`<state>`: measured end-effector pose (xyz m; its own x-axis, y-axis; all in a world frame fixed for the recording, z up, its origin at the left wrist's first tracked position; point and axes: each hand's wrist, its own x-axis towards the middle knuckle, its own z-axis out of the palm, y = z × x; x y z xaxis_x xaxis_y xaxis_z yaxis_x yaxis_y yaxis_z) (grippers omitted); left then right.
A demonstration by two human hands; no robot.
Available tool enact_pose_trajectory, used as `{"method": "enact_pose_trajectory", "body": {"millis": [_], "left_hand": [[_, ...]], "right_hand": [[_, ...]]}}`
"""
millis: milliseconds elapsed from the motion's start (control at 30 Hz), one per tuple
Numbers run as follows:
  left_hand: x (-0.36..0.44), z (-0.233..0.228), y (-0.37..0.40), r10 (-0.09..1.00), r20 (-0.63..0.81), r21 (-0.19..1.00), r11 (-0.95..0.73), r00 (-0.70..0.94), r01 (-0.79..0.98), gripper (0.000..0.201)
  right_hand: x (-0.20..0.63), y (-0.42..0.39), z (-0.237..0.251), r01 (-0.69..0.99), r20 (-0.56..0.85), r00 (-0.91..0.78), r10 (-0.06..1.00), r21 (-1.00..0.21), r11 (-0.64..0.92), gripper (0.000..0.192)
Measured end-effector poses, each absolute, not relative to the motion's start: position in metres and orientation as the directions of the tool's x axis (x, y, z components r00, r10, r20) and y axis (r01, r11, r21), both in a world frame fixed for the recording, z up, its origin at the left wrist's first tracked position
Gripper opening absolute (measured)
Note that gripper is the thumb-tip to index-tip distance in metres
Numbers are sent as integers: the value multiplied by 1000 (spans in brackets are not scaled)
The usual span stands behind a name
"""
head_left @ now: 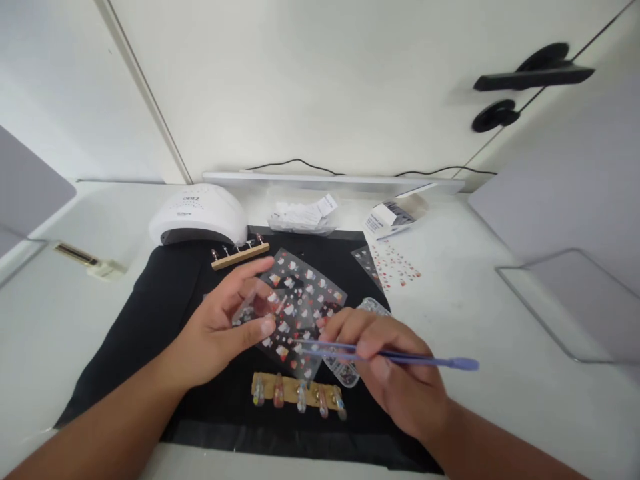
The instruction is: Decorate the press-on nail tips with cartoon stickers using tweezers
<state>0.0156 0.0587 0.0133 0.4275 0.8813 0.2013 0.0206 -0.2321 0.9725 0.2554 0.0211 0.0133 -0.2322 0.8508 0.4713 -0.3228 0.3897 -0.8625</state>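
Sticker picking from the sheet, with tweezers, at the centre of the frame.

Left hand pinches the sheet's left edge between thumb and fingers and holds it just above the black mat. Right hand is closed around the purple tweezers; the tips lie on the lower part of the sheet, and I cannot tell if they grip a sticker. I judge this is the lifting step. Next move needs a gentle peel and a steady carry to the nail tips on the wooden holder just below, in the lower centre.
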Motion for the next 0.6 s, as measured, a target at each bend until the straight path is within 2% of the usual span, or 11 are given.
{"method": "enact_pose_trajectory", "body": {"millis": [67,133,267,400,600], "left_hand": [[18,18,52,884,176,984,-168,432,-58,38],[18,24,48,879,149,988,-110,453,-110,32],[14,32,49,838,105,987,-22,535,-160,40],[14,33,52,802,101,982,16,589,-190,44],[19,31,50,826,166,966,-26,539,-257,38]], "right_hand": [[257,17,17,-331,501,-266,824,-850,410,14],[259,14,21,-328,527,-289,799,-839,434,16],[263,15,30,-311,563,-286,775,-820,481,17],[260,15,32,-337,543,-284,790,-828,448,18],[256,11,24,-333,550,-222,805,-819,467,17]]}}
